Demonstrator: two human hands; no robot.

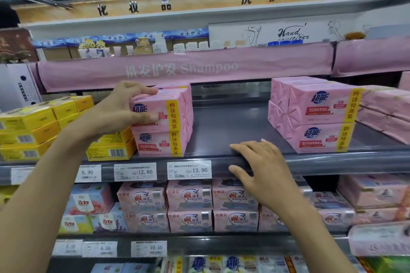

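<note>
The store rack is wide, and I tell all places from the grey shelf (221,126) in its middle. Just above the grey shelf hangs a long pink banner (277,62) with the word "Shampoo" on it. On the right part of the grey shelf stands a big pink stack (315,115) of soap packs. It is two layers high, and the front packs have a yellow strip near their right end. On the left part of the grey shelf lie yellow boxes (33,131), piled in three layers. Below the grey shelf, on the next board, pink and white packs (190,204) stand in two layers.

Between the yellow boxes and the bare middle of the grey shelf there is a small pile of two packs. The lower pink pack (159,145) sits at the front edge of the grey shelf, just beside the yellow boxes. The upper pink pack (170,111) lies directly on it.

The left hand (119,108) is clamped on the left end of the upper pink pack, with the fingers over its top and the thumb pressed on its front face. The right hand (264,162) rests on the front edge of the grey shelf, before the bare middle. Its fingers are apart and nearly straight, and it holds nothing.

A price tag (189,170) reading 13.90 sits on the front rail of the grey shelf, under the small pile.
</note>
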